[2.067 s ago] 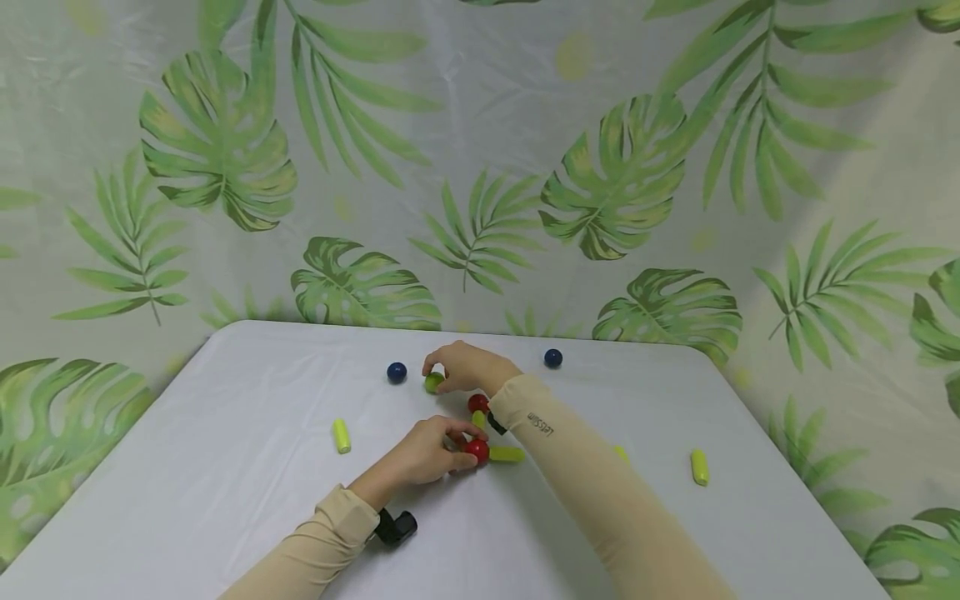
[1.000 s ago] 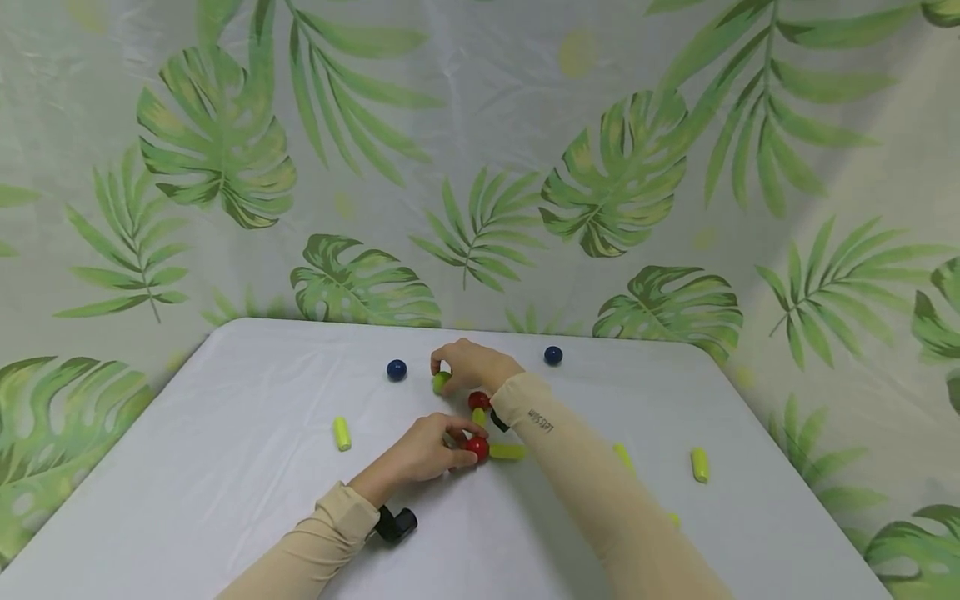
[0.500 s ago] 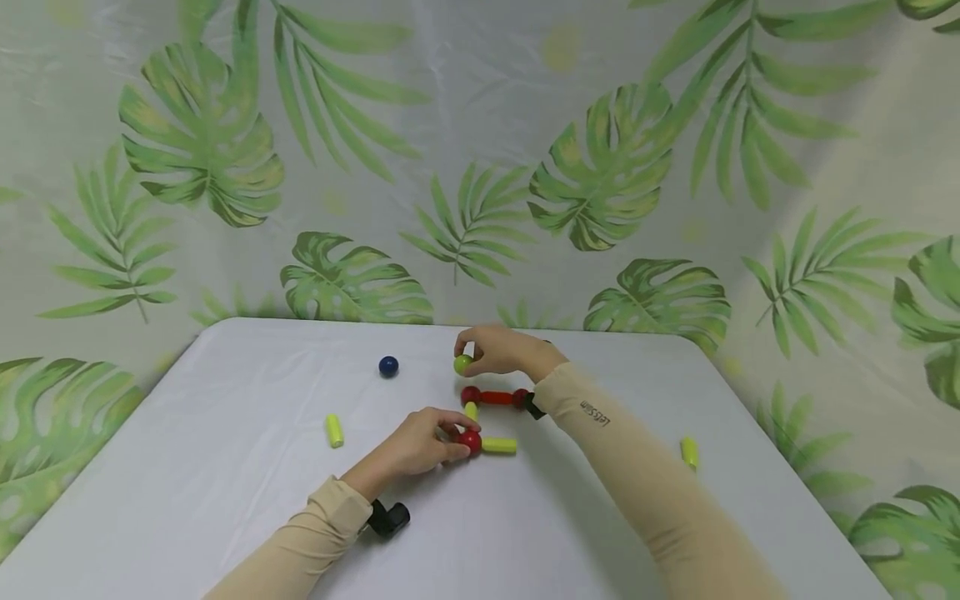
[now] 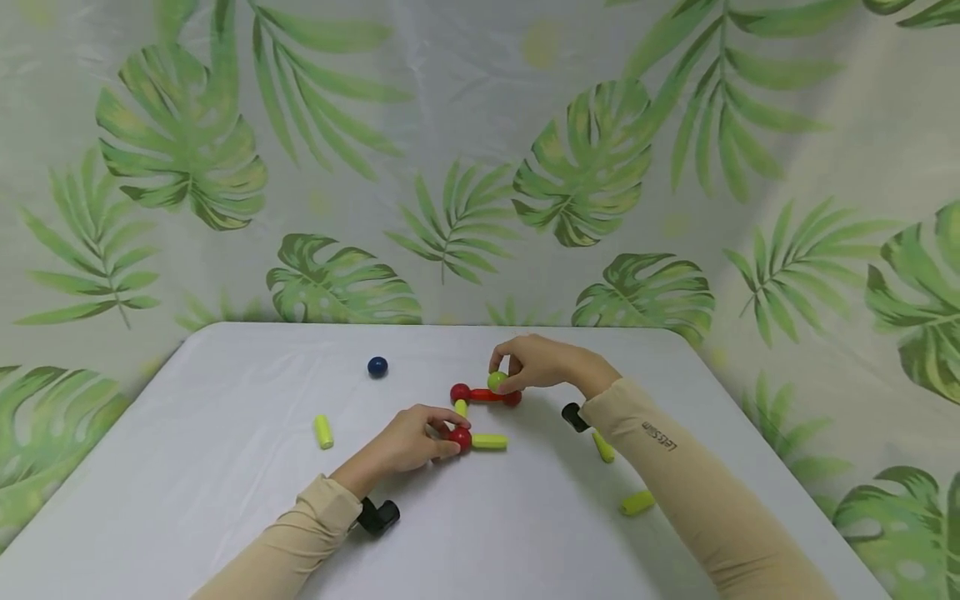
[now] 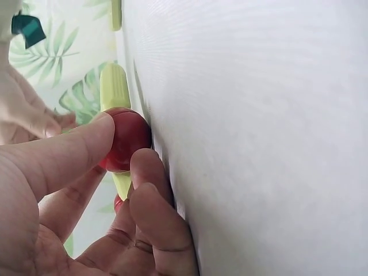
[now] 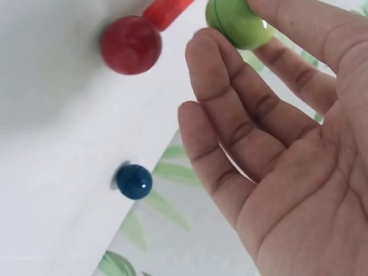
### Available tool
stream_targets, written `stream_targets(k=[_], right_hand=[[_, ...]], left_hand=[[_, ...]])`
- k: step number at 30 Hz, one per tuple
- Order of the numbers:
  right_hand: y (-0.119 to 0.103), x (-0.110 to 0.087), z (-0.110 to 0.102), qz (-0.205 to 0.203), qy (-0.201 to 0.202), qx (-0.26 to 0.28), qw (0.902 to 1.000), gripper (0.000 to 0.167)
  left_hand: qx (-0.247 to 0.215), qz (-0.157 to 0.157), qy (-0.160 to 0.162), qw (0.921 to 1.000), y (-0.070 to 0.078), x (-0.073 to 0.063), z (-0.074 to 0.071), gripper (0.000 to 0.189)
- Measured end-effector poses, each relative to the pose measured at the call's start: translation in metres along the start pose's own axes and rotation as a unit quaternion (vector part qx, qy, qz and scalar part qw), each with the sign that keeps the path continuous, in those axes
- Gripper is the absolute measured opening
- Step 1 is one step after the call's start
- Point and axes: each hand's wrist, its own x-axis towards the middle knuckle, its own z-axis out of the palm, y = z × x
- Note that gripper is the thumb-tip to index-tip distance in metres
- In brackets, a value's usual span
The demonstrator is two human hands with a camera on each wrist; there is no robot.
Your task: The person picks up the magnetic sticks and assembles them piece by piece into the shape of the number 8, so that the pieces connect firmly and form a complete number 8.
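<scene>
My left hand (image 4: 412, 440) pinches a red ball (image 5: 127, 140) between thumb and fingers, low at the table. From that ball one yellow rod (image 4: 490, 442) points right, and a second yellow rod (image 4: 461, 408) leads back to another red ball (image 4: 460, 392). A red rod (image 4: 486, 395) joins this one to a further red ball (image 4: 513, 397) on its right. My right hand (image 4: 543, 363) pinches a green ball (image 6: 238, 23) with thumb and fingertips; in the head view the ball overlaps the red rod. Its other fingers are loosely bent.
On the white table (image 4: 247, 392), a blue ball (image 4: 377, 367) lies back left and a yellow rod (image 4: 323, 432) at left. Yellow rods (image 4: 603, 447) lie by the right forearm. Another blue ball (image 6: 134, 181) shows in the right wrist view near the table edge.
My right hand has carried the green ball rightward from beside the left blue ball to over the red rod. The left hand keeps its grip on the red ball.
</scene>
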Motion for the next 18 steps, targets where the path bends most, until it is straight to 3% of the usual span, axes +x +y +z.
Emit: stream_targets(k=[8,18], right_hand=[[0.008,-0.022,0.014,0.004,-0.019,0.022,0.9996,0.021],[0.021,-0.034,0.037,0.010,-0.037,0.021,0.9991,0.021]], left_hand=[[-0.001,0.000,0.001,1.0000,0.001,0.000,-0.002,0.034],[-0.011,-0.010,-0.003,0.9999,0.001,0.001,-0.002,0.033]])
